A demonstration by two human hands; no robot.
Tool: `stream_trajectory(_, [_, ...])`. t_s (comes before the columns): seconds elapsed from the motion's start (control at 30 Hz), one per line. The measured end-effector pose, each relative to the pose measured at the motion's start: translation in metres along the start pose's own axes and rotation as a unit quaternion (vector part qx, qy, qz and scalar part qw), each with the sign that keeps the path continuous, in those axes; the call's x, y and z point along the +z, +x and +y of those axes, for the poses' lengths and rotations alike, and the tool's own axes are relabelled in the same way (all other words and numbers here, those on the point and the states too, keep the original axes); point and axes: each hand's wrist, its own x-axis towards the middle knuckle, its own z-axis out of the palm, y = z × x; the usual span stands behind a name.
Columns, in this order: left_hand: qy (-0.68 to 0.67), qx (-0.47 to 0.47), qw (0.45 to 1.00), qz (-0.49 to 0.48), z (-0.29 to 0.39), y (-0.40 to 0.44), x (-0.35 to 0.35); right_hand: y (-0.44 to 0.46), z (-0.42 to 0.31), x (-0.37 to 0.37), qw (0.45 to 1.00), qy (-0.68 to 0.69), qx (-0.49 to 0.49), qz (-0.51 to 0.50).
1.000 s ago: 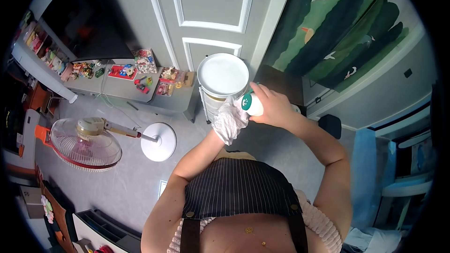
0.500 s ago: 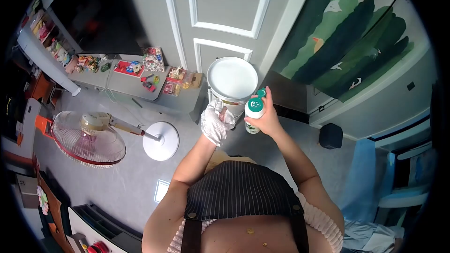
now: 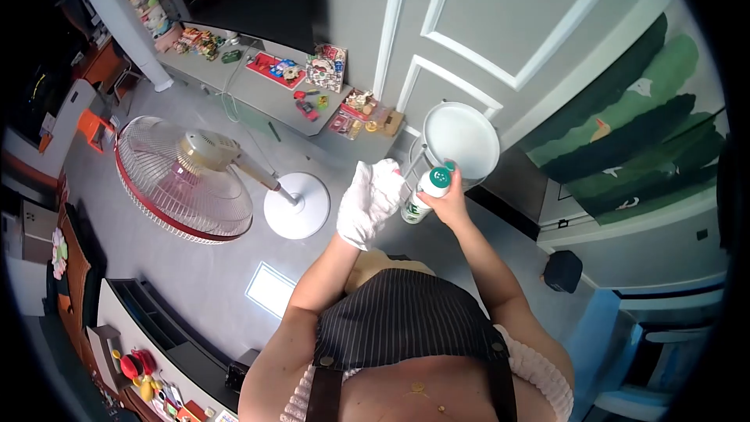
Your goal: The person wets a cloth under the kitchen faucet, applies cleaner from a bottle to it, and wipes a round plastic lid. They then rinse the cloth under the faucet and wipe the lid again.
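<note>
My left hand (image 3: 370,202) is bundled in a crumpled white cloth (image 3: 361,211), which hides most of the fingers; a bit of fingertip shows at its right edge. In my right hand (image 3: 448,205) is a white bottle (image 3: 422,197) with a green cap (image 3: 440,177) that has small dark holes in its top. My fingers wrap around the bottle's right side, and a green piece sticks up beside the cap. Just beyond both hands stands a round white table (image 3: 461,141) with a raised rim and metal legs.
At left stands a fan (image 3: 183,180) on a white round base (image 3: 297,205). A low cabinet (image 3: 234,86) with toys and packets runs along the wall. A dark stool (image 3: 562,271) is at right. Behind the table is a panelled grey door (image 3: 469,55).
My view has turned left, so the room sits further right. My hands have moved apart from the table's front, and the left hand with the cloth has turned upward. The bottle stays in my right hand.
</note>
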Motion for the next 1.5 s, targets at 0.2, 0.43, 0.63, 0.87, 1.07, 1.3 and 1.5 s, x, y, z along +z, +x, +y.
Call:
stream_trajectory(0.2, [-0.021, 0.049, 0.995, 0.084, 0.05, -0.024, -0.025, 0.04, 0.061, 0.055, 0.975, -0.136, -0.175, -0.02])
stream_trajectory(0.43, [-0.063, 0.202, 0.967, 0.145, 0.079, -0.033, -0.041, 0.104, 0.115, 0.101, 0.974, -0.166, -0.144, -0.059])
stream_trajectory(0.63, [0.312, 0.344, 0.859, 0.216, 0.09, -0.013, -0.061, 0.194, 0.198, 0.137, 0.978, -0.159, -0.127, -0.05])
stream_trajectory(0.87, [-0.133, 0.357, 0.905, 0.19, 0.113, 0.054, -0.052, 0.282, 0.278, 0.176, 0.973, -0.19, -0.115, -0.067])
stream_trajectory(1.07, [0.175, 0.452, 0.839, 0.249, 0.136, 0.098, -0.002, 0.299, 0.314, 0.191, 0.978, -0.16, -0.109, -0.073])
stream_trajectory(1.3, [0.91, 0.38, 0.091, 0.135, 0.164, 0.118, 0.014, 0.281, 0.318, 0.175, 0.972, -0.205, -0.073, -0.094])
stream_trajectory(1.5, [0.911, 0.399, 0.049, 0.093, 0.154, 0.105, 0.042, 0.254, 0.251, 0.163, 0.964, -0.24, -0.114, -0.014])
